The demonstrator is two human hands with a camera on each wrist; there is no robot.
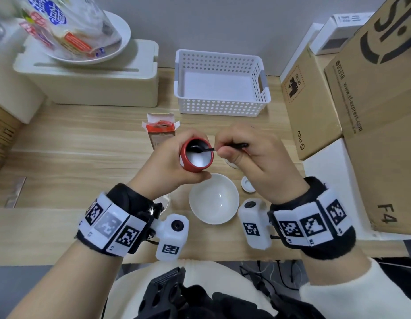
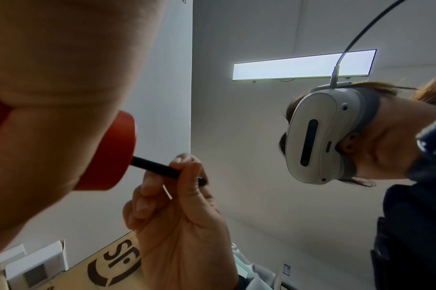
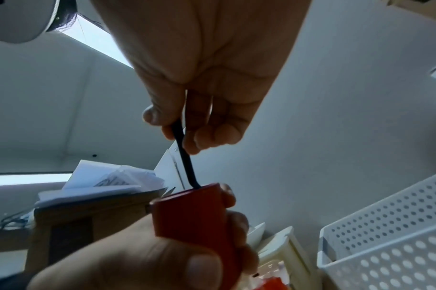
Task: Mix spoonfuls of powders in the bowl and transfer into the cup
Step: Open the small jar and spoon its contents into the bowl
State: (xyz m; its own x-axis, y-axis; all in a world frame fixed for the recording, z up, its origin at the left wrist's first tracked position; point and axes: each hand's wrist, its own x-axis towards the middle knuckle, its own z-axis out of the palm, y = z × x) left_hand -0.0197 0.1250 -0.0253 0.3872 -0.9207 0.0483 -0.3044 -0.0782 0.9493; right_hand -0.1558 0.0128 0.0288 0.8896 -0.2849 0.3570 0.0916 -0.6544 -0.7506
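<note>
Left hand (image 1: 170,162) wraps red jar (image 1: 196,155), frame centre; right hand (image 1: 250,157) pinches black spoon (image 1: 206,148) inside. Scoop level, tip over white bowl (image 1: 213,198) below.

Office-like room set up as a data-recording desk

A wood-grain desk (image 1: 73,143) against a plain grey wall carries shipping cartons (image 1: 370,72) at the right of the frame, a white perforated basket (image 1: 222,107) at top centre, and a ceiling strip light (image 2: 303,65) overhead; the person wears a headset (image 2: 318,135).
</note>
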